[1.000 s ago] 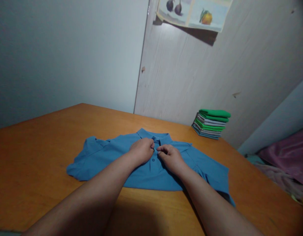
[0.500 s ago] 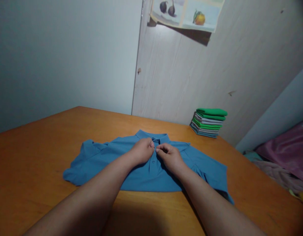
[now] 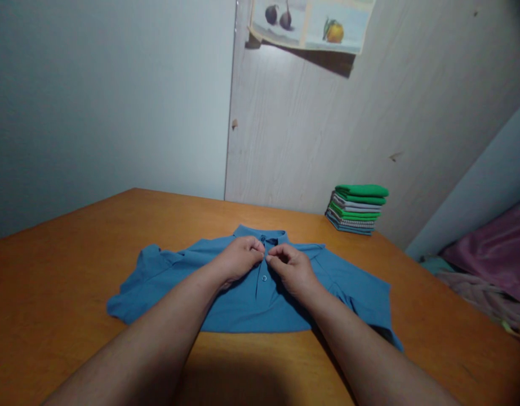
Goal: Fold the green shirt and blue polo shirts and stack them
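Observation:
A blue collared shirt lies on the wooden table with its collar toward the wall and its sleeves spread to both sides. My left hand pinches the shirt's front placket just below the collar, from the left. Facing it from the right, my right hand has thumb and forefinger pressed together on the same placket. The fingertips of both hands nearly meet. One button shows below them, and another sits near the collar. Whatever lies between the fingertips is too small to make out.
A stack of folded green, grey and blue clothes stands at the table's back right. Behind the wooden table rise a wall and a panel with a fruit picture. Pink cloth lies beyond the right edge.
My left hand's fingers have shifted slightly and its thumb shows more. The right hand keeps almost the same pinch. The view has tilted a little.

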